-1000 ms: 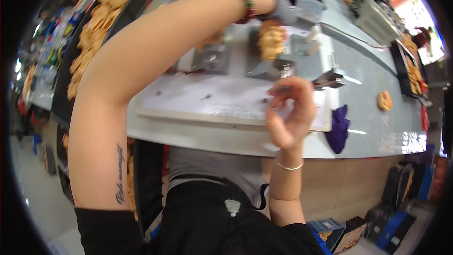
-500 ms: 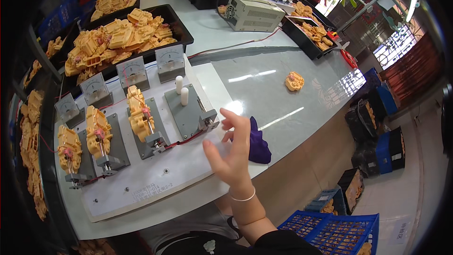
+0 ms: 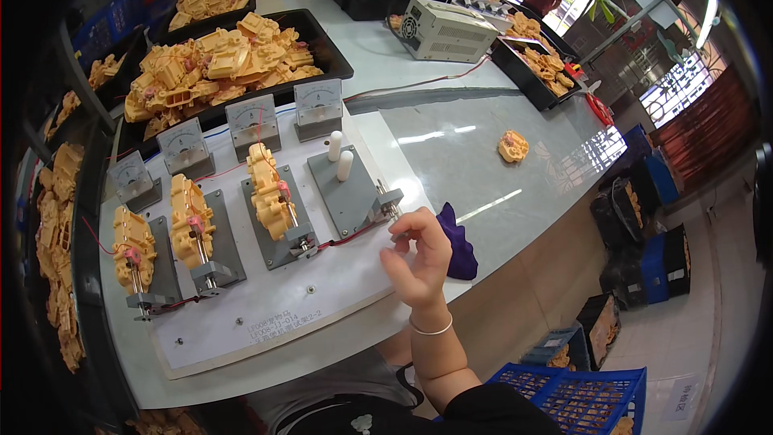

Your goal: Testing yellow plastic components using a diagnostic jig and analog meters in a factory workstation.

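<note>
Since a second ago, the left arm that reached across the white board [image 3: 346,282] has left the view, and over the last half second the right hand [image 3: 423,266] has curled its fingers further. Thumb and fingers now stand apart with a gap between; a small dark patch at the fingertips is too small to identify. The fingertips are just beside the metal clamp [image 3: 386,204] of the rightmost gray plate [image 3: 334,193], which bears two white pegs [image 3: 344,166]; I cannot tell whether they touch. A purple cloth [image 3: 460,254] lies just right of the hand.

The nearest yellow casing [image 3: 270,193] sits on the next plate leftward, apart from the hand; two more line up beyond it. A loose yellow part [image 3: 513,147] lies farther off on the table.

Behind the meters [image 3: 252,117], a large black tray [image 3: 338,71] is heaped with yellow casings. A smaller black tray [image 3: 525,87] at the far right and blue baskets [image 3: 554,393] below also contain yellow parts.
</note>
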Demonstrator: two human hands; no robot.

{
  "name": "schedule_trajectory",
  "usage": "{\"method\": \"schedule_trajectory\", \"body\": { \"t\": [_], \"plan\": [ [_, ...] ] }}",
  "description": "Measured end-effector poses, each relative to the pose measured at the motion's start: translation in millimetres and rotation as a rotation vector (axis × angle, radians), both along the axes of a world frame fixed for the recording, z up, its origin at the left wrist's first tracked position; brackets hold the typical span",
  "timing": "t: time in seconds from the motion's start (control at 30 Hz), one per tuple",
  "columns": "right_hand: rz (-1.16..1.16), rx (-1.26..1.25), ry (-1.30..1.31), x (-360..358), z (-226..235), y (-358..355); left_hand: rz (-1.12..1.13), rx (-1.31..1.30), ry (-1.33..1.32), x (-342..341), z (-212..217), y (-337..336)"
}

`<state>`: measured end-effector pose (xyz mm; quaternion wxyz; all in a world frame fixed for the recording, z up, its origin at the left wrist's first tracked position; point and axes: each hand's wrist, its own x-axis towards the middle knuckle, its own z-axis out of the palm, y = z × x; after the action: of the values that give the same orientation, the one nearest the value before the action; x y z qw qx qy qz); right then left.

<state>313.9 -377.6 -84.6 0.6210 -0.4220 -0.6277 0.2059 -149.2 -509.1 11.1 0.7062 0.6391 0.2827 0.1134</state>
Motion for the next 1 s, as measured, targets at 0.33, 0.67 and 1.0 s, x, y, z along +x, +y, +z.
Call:
{"method": "schedule_trajectory", "body": {
  "t": [0.33,0.67,1.0],
  "plan": [
    [0.020,-0.020,0.053,1,1,-5,0.166,-0.169,-0.303,-14,-10,-15],
    [0.151,-0.119,0.222,1,4,-4,0.353,-0.330,-0.615,-25,-31,-46],
    [0.242,-0.070,0.222,14,-1,-2,0.511,-0.468,-0.904,-57,-66,-89]
  ]
}}
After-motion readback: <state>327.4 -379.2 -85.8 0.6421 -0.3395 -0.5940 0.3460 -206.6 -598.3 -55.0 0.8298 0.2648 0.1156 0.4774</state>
